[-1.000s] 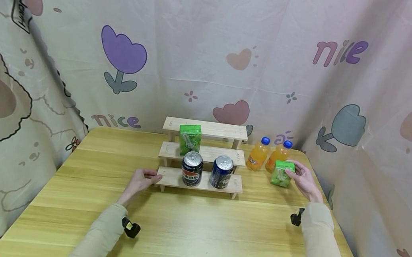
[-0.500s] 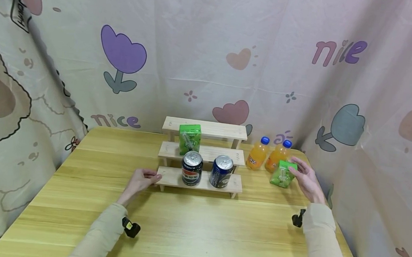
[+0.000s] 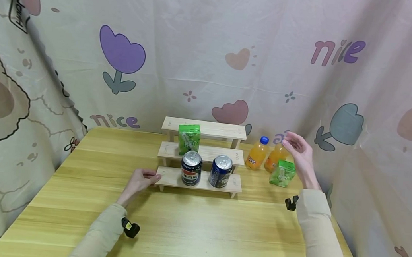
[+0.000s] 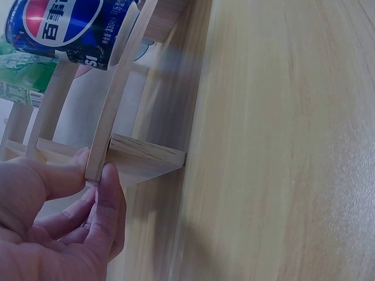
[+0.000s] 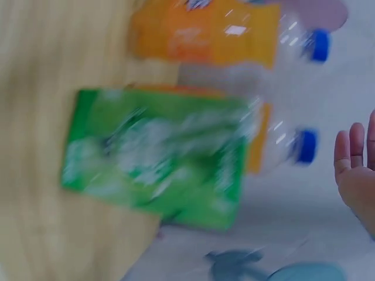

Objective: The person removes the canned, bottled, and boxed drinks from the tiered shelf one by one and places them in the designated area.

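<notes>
A three-step wooden shelf (image 3: pixel 168 176) stands mid-table. My left hand (image 3: pixel 153 177) holds the left end of its bottom step; in the left wrist view the thumb and fingers (image 4: pixel 108 196) pinch the end board (image 4: pixel 143 161). A black Pepsi can (image 3: pixel 191 168) and a blue can (image 3: pixel 221 171) stand on the bottom step. A green carton (image 3: pixel 189 139) sits on the middle step. My right hand (image 3: pixel 294 146) hovers open and empty above two orange bottles (image 3: pixel 257 153). A second green carton (image 3: pixel 282 173) stands tilted on the table below it, blurred in the right wrist view (image 5: pixel 158 155).
The wooden table (image 3: pixel 184 230) is walled in by a patterned curtain (image 3: pixel 210 65) at the back and both sides. The bottles and the loose carton stand near the table's right rear corner. Bare tabletop lies in front of the shelf.
My right hand let go of the loose green carton and rose up and back over the orange bottles. The carton stays on the table. My left hand has not moved.
</notes>
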The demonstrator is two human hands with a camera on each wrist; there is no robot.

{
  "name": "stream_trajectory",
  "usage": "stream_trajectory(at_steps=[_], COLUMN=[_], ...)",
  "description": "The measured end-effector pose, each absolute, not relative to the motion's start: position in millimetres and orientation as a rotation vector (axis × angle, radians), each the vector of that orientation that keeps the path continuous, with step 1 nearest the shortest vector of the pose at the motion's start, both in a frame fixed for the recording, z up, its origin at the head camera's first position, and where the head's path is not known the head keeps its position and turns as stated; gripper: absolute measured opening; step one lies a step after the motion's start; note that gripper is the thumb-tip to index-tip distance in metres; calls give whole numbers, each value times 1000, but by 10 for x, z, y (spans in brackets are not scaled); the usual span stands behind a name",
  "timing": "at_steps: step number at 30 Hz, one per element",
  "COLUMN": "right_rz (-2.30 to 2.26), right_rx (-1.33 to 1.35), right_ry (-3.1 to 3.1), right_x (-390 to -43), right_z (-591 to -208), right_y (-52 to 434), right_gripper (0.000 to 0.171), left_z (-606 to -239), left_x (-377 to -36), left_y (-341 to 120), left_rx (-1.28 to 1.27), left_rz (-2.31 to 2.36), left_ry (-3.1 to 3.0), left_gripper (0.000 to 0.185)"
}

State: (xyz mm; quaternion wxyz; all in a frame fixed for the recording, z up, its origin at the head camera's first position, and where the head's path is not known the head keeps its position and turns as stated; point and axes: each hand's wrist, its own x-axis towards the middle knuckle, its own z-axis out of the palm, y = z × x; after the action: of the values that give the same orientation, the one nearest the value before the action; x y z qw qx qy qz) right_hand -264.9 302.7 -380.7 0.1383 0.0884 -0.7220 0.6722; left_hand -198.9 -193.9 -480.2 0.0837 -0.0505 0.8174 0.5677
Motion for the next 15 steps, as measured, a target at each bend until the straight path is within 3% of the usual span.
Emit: stream_trajectory(at_steps=[15], right_rz=[1945], right_rx=[417], right_ry=[-2362], right_x=[-2717], right_z=[-3382], right_y=[2142], right_gripper=[55], left_z=[-4807], left_x=[-2002], left_y=[-1955], left_rx=[-154], left_rz=[1674], left_ry=[2435], left_gripper=[41])
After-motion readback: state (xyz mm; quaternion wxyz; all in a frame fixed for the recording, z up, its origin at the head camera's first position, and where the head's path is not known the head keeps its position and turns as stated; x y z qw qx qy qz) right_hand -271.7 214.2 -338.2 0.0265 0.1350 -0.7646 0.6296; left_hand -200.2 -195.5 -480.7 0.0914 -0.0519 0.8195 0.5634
